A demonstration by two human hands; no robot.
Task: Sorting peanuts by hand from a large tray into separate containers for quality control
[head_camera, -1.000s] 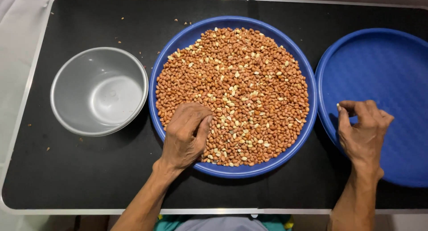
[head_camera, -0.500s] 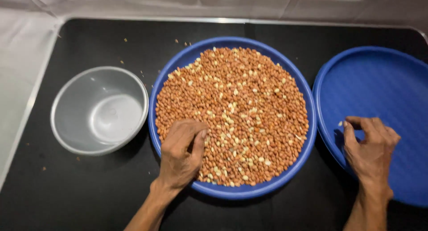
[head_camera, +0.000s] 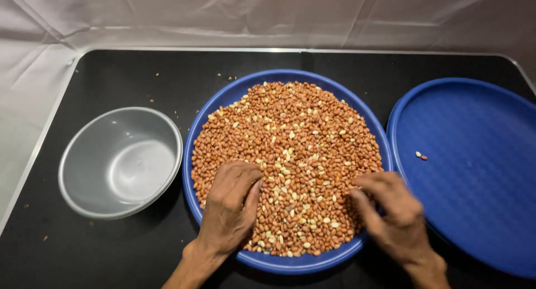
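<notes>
A round blue tray [head_camera: 223, 102] in the middle of the black table is heaped with red-brown peanuts [head_camera: 296, 138], some pale and skinless. My left hand [head_camera: 230, 205] rests palm down on the peanuts at the tray's near left, fingers curled together. My right hand [head_camera: 391, 211] lies over the tray's near right rim, fingers bent and pinched at the peanuts there. Whether it holds one is hidden. On the right stands a second blue tray [head_camera: 474, 172] with two small peanut pieces [head_camera: 421, 155] on it.
An empty grey metal bowl [head_camera: 120, 160] stands to the left of the peanut tray. Small crumbs are scattered over the black table [head_camera: 111, 77]. White cloth [head_camera: 268, 15] surrounds the table at the back and left.
My right hand has moved left from the right-hand tray to the peanut tray, leaving two pieces behind. The view has tilted so the table sits lower in the frame. My left hand stays put.
</notes>
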